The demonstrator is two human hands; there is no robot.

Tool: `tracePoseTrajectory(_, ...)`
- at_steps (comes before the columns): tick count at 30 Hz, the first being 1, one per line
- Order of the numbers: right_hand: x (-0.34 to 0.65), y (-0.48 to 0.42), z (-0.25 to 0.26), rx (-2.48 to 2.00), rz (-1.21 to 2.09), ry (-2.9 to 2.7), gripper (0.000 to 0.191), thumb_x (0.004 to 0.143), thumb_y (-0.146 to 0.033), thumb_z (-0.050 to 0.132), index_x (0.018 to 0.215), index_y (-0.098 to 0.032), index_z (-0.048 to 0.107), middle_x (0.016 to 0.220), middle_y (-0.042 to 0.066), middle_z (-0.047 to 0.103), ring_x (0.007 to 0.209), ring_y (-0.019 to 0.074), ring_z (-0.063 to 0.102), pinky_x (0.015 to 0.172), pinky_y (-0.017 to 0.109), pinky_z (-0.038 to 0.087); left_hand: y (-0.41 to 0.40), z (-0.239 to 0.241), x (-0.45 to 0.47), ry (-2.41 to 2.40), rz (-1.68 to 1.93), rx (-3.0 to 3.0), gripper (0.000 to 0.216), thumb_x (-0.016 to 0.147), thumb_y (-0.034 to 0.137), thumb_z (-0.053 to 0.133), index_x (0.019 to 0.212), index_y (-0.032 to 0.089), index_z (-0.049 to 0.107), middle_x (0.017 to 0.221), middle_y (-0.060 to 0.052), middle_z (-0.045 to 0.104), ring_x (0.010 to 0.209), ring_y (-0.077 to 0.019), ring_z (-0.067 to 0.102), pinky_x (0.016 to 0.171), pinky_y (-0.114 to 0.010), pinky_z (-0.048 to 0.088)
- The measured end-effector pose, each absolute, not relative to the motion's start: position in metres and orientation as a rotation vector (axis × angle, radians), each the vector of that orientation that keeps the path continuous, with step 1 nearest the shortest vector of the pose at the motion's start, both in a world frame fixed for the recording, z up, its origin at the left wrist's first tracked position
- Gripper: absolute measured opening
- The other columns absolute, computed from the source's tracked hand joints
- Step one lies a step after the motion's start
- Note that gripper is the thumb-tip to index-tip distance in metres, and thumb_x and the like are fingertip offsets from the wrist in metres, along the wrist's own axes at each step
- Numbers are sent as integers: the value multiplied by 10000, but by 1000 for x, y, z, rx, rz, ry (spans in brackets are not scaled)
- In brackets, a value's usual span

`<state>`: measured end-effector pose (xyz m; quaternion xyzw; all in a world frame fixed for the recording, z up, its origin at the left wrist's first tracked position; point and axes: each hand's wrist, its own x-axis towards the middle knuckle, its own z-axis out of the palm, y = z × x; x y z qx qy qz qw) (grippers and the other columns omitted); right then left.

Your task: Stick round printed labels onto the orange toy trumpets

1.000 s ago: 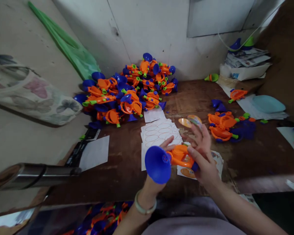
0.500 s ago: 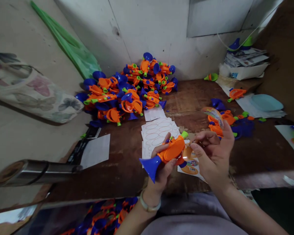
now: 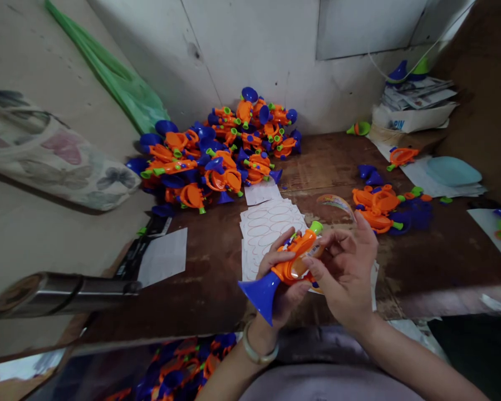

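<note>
**Toy trumpet in 2 hands, lower middle of the frame**

Held low in the middle of the frame, above the near edge of the tabletop [image 3: 217, 289]: 1 toy trumpet [image 3: 294, 259], orange in the body, blue bell pointing down-left, green mouthpiece up-right. Wrapped from below by the left hand [image 3: 280, 289], fingers closed round the orange body, bracelet [image 3: 259, 350] at the wrist. Pinched on its right side by the right hand [image 3: 346, 270], thumb and forefinger closed on the body, other fingers raised. Stuck to 1 raised fingertip, an oval sticker [image 3: 336, 201], colourful and blurred.

Just behind the trumpet, flat on the tabletop, a fan of sticker sheets [image 3: 269, 223] with empty oval outlines. Further up, left of centre against the wall, a large pile of trumpets [image 3: 217, 150] in the same orange, blue and green. Right of the hands, a smaller cluster of toy parts [image 3: 378, 203]. Upper right, a stack of papers [image 3: 417, 97] and, below it, a pale blue dish [image 3: 453, 171]. Left of the sheets, 1 white paper [image 3: 162, 257]. At the left edge, a metal tube [image 3: 62, 292]. Along the left wall, a green plastic bag [image 3: 121, 89] and a floral cloth bag [image 3: 45, 150]. Below the tabletop's edge, at the bottom, loose trumpets [image 3: 179, 370], dim.
</note>
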<state>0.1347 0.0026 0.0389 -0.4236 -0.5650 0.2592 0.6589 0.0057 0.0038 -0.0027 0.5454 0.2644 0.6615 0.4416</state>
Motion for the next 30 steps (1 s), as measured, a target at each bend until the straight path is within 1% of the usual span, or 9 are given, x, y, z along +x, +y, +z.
tracePoseTrajectory(3,136,2,39,-972,584,-1292,846,986,-170,731,1669,-455,321,1096,29,597,905,204,688,722,336,694,5,-6,9,680,1647,1335,371,958,461,868,1259,319,703,1617,-126,622,1476,-383,650,1182,-598,585)
tracePoseTrajectory(7,134,3,38,-938,591,-1283,855,988,-144,719,1672,-472,325,1105,20,585,900,189,678,715,316,686,8,-9,10,661,1669,1356,345,962,452,868,1245,339,708,1600,-93,639,1441,-375,682,1158,-604,606)
tracePoseTrajectory(11,130,3,37,-957,580,-1267,861,984,-134,707,1677,-459,312,1106,24,581,899,192,667,704,314,679,9,-12,11,703,1680,1359,313,976,464,850,1220,330,707,1574,-94,662,1455,-387,668,1151,-629,605)
tracePoseTrajectory(15,127,2,35,-961,573,-1248,857,976,-128,706,1671,-451,322,1110,25,578,914,188,661,698,294,669,8,-13,12,690,1694,1336,290,984,450,842,1226,346,721,1572,-76,665,1452,-373,672,1157,-614,603)
tracePoseTrajectory(18,127,3,35,-939,591,-1231,861,966,-105,702,1660,-464,341,1105,11,572,911,172,656,708,273,654,8,-13,14,718,1697,1323,272,1000,449,820,1226,333,725,1547,-92,680,1505,-381,622,1167,-622,594)
tracePoseTrajectory(21,126,3,34,-950,590,-1221,860,963,-111,701,1660,-455,334,1104,10,575,905,172,656,714,279,649,7,-15,15,753,1692,1304,265,1014,466,794,1216,315,714,1548,-109,679,1524,-388,602,1173,-650,580)
tracePoseTrajectory(25,124,4,33,-991,573,-1215,837,977,-158,702,1664,-441,317,1115,19,586,915,181,664,711,286,648,7,-16,16,797,1673,1290,258,1018,482,779,1206,326,698,1575,-91,669,1518,-378,609,1189,-667,558)
tracePoseTrajectory(30,122,5,33,-976,565,-1219,824,974,-157,708,1653,-443,340,1100,7,588,865,163,663,679,263,634,7,-16,19,814,1687,1227,234,1026,485,762,1173,314,702,1563,-88,682,1495,-366,634,1189,-643,569)
